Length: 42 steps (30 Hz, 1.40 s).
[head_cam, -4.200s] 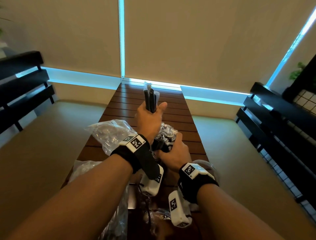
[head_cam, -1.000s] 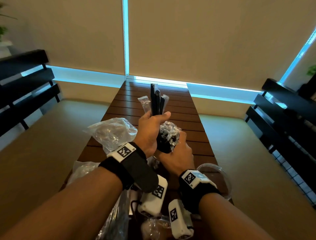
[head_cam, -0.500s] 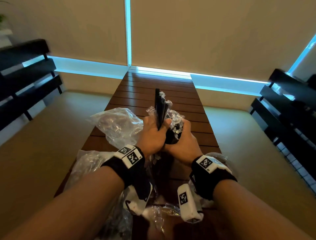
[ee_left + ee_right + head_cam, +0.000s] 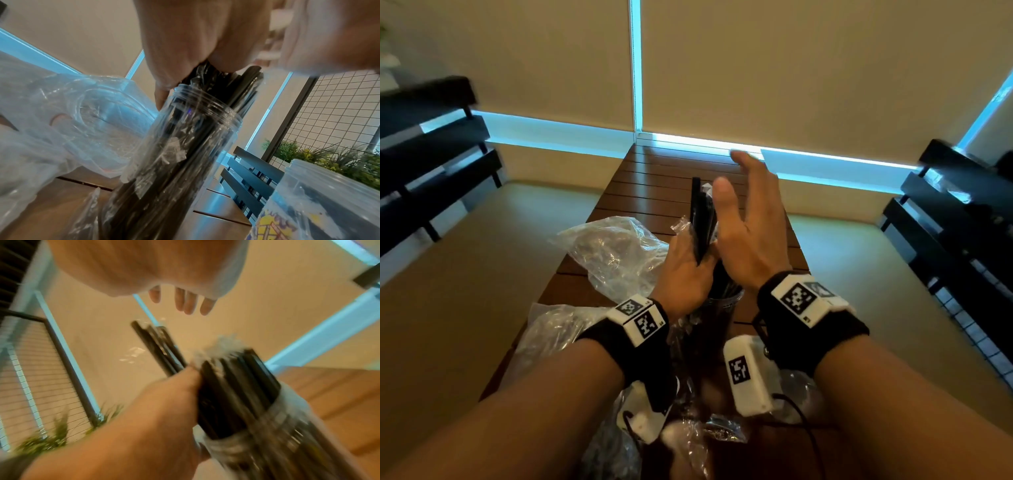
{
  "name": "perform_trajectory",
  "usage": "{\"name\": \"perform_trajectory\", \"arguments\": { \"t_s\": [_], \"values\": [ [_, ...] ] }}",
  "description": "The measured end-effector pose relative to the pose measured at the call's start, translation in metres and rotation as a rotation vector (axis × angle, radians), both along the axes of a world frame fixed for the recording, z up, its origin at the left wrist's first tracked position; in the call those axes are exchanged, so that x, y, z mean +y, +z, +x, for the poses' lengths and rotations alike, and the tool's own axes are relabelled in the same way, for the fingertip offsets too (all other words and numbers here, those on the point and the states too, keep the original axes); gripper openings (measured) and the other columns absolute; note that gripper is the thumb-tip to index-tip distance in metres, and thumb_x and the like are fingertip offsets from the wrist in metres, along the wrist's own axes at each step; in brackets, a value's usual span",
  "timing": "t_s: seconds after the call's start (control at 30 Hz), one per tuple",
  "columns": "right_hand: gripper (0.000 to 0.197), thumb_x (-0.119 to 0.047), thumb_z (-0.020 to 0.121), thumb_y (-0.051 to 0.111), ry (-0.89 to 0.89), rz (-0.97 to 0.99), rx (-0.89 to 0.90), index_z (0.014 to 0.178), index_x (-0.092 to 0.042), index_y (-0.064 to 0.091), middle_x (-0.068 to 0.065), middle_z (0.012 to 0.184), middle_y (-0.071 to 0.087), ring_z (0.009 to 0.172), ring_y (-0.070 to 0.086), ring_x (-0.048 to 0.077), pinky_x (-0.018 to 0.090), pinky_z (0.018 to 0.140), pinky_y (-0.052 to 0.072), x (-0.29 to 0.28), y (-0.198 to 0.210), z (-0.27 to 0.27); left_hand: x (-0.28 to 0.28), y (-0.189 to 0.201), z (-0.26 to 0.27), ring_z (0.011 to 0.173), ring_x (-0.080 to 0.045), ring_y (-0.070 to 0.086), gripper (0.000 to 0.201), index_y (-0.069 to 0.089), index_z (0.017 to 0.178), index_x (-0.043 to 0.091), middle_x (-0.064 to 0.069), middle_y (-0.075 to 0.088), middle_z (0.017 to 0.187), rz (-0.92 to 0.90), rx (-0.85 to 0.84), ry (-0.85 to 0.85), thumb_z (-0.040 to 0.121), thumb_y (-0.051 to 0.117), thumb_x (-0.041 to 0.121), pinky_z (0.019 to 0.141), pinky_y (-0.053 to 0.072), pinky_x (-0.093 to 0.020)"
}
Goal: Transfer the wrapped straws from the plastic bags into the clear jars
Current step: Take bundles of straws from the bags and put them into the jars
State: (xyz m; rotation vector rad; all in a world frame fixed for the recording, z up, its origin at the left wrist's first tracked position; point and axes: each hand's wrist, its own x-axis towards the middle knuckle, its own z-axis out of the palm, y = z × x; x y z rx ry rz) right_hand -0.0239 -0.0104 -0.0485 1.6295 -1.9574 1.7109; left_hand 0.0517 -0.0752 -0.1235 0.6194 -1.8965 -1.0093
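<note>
Right hand (image 4: pixel 748 236) has let go of the jar's straws and lifted off, fingers spread wide. Left hand (image 4: pixel 688 274) still grips a few wrapped straws (image 4: pixel 702 219), steering them into the packed clear jar (image 4: pixel 185 146); plastic bag (image 4: pixel 616 253) lies at 10 o'clock.

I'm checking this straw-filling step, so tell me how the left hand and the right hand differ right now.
The left hand is curled round a few black wrapped straws at the mouth of the clear jar; the right hand holds nothing. The left hand sits low by the jar's rim, while the right hand is raised beside the straws with its fingers spread. Both wear black wristbands.
</note>
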Motion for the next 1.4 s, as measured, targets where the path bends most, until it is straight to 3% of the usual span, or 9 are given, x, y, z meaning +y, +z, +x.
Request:
{"name": "perform_trajectory", "arguments": {
  "t_s": [0.1,0.2,0.37,0.5,0.77,0.87,1.1,1.23,1.4],
  "values": [
    [0.032,-0.035,0.100,0.037,-0.010,0.010,0.188,0.118,-0.024,0.062,-0.003,0.117,0.062,0.112,0.054,0.014,0.028,0.096,0.039,-0.013,0.024,0.010,0.002,-0.002,0.002,0.099,-0.002,0.056,0.048,0.060,0.119,0.004,-0.010,0.063,0.116,-0.017,-0.070,0.008,0.091,0.044,0.040,0.085,0.042,-0.010],
    [0.034,-0.033,0.104,0.033,0.026,0.272,0.320,0.082,-0.028,0.058,-0.007,0.088,0.060,0.087,0.055,0.018,0.035,0.082,0.044,-0.020,0.029,0.009,0.003,-0.006,0.006,0.108,-0.011,0.046,0.062,0.047,0.136,0.002,-0.015,0.054,0.134,0.128,-0.197,0.072,0.085,0.044,0.037,0.100,0.042,-0.026],
    [0.038,-0.035,0.099,0.028,-0.004,0.372,0.402,0.105,-0.018,0.061,-0.001,0.104,0.064,0.093,0.062,0.024,0.040,0.084,0.049,-0.023,0.003,0.006,0.002,0.002,0.011,0.096,-0.019,0.062,0.026,0.053,0.104,0.031,-0.004,0.064,0.104,0.183,-0.026,-0.068,0.079,0.053,0.038,0.085,0.054,-0.039],
    [0.022,-0.023,0.096,0.043,0.028,0.514,0.459,0.104,-0.015,0.061,-0.001,0.103,0.062,0.089,0.061,0.019,0.031,0.077,0.047,-0.012,-0.016,0.006,-0.006,-0.009,0.017,0.104,-0.011,0.059,0.045,0.042,0.125,0.016,-0.003,0.056,0.118,0.213,-0.119,-0.090,0.088,0.066,0.026,0.084,0.054,-0.021],
    [0.038,-0.031,0.100,0.032,0.073,0.655,0.560,0.128,-0.020,0.057,-0.003,0.141,0.052,0.132,0.043,0.014,0.038,0.117,0.018,-0.011,-0.024,0.005,-0.005,-0.016,0.025,0.113,0.013,0.051,0.070,0.048,0.133,0.013,0.023,0.048,0.120,0.040,-0.288,-0.244,0.073,0.085,0.016,0.091,0.036,0.001],
    [0.048,-0.042,0.101,0.026,0.042,0.689,0.554,0.140,-0.024,0.048,-0.003,0.154,0.038,0.146,0.023,0.019,0.046,0.120,0.009,-0.012,-0.016,0.007,0.005,-0.011,0.026,0.111,0.005,0.053,0.069,0.044,0.119,0.033,0.018,0.049,0.117,0.105,-0.194,-0.262,0.070,0.086,0.009,0.096,0.040,-0.009],
    [0.057,-0.043,0.100,0.024,-0.171,0.819,0.508,0.152,-0.020,0.026,0.006,0.159,0.027,0.149,0.013,0.026,0.055,0.119,0.000,-0.022,-0.036,0.011,0.006,-0.009,0.023,0.125,-0.011,0.045,0.062,0.039,0.111,0.044,0.007,0.044,0.130,0.022,-0.211,-0.210,0.056,0.062,0.060,0.109,0.035,-0.028],
    [0.062,-0.047,0.100,0.023,-0.125,0.877,0.561,0.154,-0.015,0.020,0.009,0.162,0.019,0.150,0.010,0.026,0.051,0.120,0.002,-0.026,-0.043,0.011,-0.004,-0.023,0.024,0.117,-0.005,0.052,0.078,0.049,0.123,0.029,0.007,0.053,0.129,0.081,-0.218,-0.134,0.054,0.066,0.061,0.105,0.045,-0.029],
    [0.072,-0.064,0.096,0.018,-0.116,0.821,0.433,0.153,-0.020,0.025,0.011,0.163,0.011,0.150,0.006,0.028,0.050,0.120,0.006,-0.024,-0.028,0.000,0.003,-0.016,0.019,0.105,-0.009,0.064,0.044,0.060,0.100,0.048,0.021,0.066,0.100,0.088,-0.208,-0.161,0.058,0.074,0.051,0.095,0.053,-0.033]
  ]
}}
